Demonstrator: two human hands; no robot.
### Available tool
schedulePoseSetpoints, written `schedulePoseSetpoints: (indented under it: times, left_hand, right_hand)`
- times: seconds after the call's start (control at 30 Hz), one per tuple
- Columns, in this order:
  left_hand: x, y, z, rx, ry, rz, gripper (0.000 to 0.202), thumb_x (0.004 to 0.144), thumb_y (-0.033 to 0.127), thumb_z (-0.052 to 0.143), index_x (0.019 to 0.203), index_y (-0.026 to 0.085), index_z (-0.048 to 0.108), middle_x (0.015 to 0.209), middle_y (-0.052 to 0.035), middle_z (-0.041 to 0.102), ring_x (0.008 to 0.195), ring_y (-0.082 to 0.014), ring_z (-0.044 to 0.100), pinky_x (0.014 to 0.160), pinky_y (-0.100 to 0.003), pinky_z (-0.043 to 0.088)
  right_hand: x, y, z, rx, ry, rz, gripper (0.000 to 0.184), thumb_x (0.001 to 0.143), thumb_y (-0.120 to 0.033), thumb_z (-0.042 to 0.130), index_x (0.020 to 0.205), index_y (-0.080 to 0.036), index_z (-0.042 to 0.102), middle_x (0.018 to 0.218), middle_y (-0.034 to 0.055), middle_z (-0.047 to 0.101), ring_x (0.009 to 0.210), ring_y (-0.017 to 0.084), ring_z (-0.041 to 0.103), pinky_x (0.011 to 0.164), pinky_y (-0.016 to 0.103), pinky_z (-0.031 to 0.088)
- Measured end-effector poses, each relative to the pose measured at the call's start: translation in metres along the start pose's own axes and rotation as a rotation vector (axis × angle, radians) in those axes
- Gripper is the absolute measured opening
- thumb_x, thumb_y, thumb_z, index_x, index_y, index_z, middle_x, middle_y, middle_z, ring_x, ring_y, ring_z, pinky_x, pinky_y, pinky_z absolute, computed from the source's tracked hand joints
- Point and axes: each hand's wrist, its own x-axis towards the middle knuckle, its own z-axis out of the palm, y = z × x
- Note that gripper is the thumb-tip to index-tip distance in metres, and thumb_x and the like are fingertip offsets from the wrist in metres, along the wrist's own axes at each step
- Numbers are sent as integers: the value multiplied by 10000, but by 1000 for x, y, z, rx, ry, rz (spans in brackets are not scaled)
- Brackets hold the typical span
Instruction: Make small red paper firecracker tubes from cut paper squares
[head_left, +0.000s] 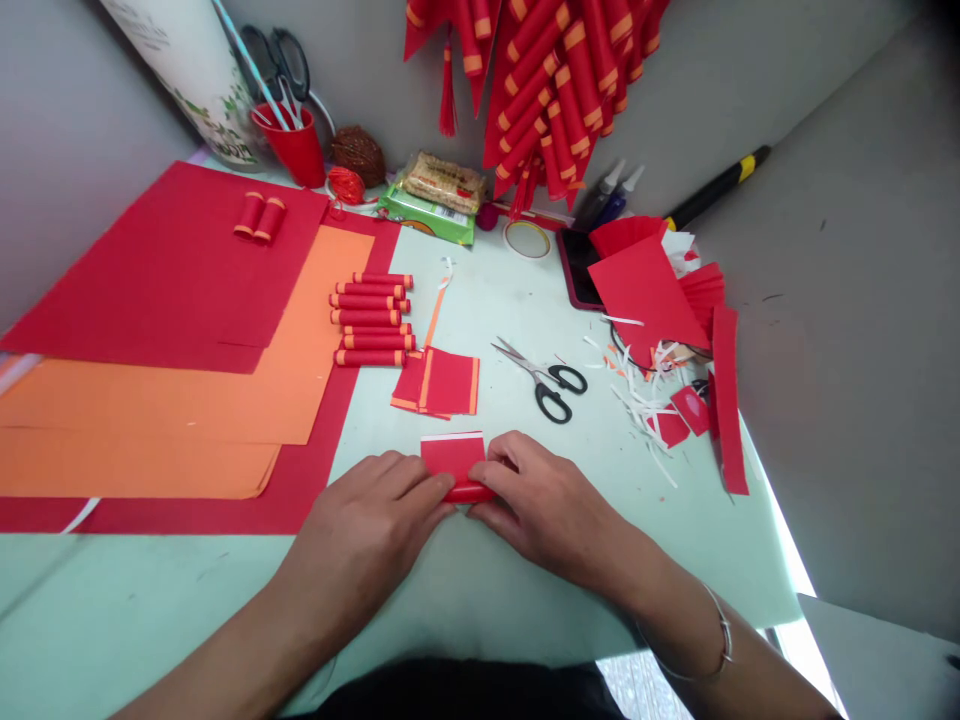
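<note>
A small red paper piece with a white strip along its far edge lies in front of me, its near edge curled round a glossy red rod. My left hand presses on the left end of the rod, fingers closed on it. At the right end, my right hand pinches the rod and paper between thumb and fingers. Just beyond lie red paper pieces with orange edges. Several finished red paper rolls with orange ends are lined up to the left. Black-handled scissors lie open to the right.
Large red sheets and orange sheets cover the left side. Paper scraps and a phone sit at right. A tape roll, a red cup and hanging red paper rolls are at the back.
</note>
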Motion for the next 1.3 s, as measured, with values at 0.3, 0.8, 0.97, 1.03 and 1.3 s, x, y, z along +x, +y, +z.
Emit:
schedulePoseSetpoints:
  times: [0.3, 0.8, 0.97, 1.03, 1.3]
  left_hand:
    - [-3, 0, 1, -31, -16, -58, 248, 986, 294, 504, 909, 145, 687, 822, -72, 629, 774, -244, 580, 668, -375, 478]
    - [-1, 1, -1, -22, -56, -68, 278, 995, 278, 480, 963, 152, 726, 779, -63, 601, 733, -236, 540, 660, -375, 456]
    - [-3, 0, -1, -92, -117, -180, 248, 977, 283, 512, 929, 178, 731, 782, -52, 609, 762, -239, 572, 668, -364, 471]
    - [-3, 0, -1, -134, -128, -220, 216, 959, 290, 546, 902, 181, 724, 792, -49, 621, 777, -238, 586, 677, -361, 481]
    - [2, -3, -1, -298, -103, -297, 137, 912, 290, 634, 842, 210, 720, 847, -31, 672, 815, -200, 630, 681, -298, 493]
  right_hand:
    - [1, 6, 7, -5, 16, -108, 144, 998, -244, 488, 1046, -201, 616, 958, 58, 615, 825, 170, 580, 652, 262, 466]
    - [0, 4, 8, 93, 57, -115, 196, 1001, -233, 476, 1022, -167, 659, 943, 80, 622, 831, 179, 603, 725, 290, 523]
    - [-2, 3, 9, 166, 60, -92, 210, 1004, -239, 476, 1040, -154, 665, 952, 80, 615, 843, 179, 609, 753, 292, 524]
    - [-2, 3, 10, 206, 64, -76, 187, 993, -229, 498, 1045, -164, 665, 964, 72, 609, 858, 176, 608, 767, 287, 519]
    - [-1, 2, 16, 355, 117, 16, 110, 935, -195, 584, 992, -189, 678, 897, 30, 557, 786, 152, 575, 697, 264, 485]
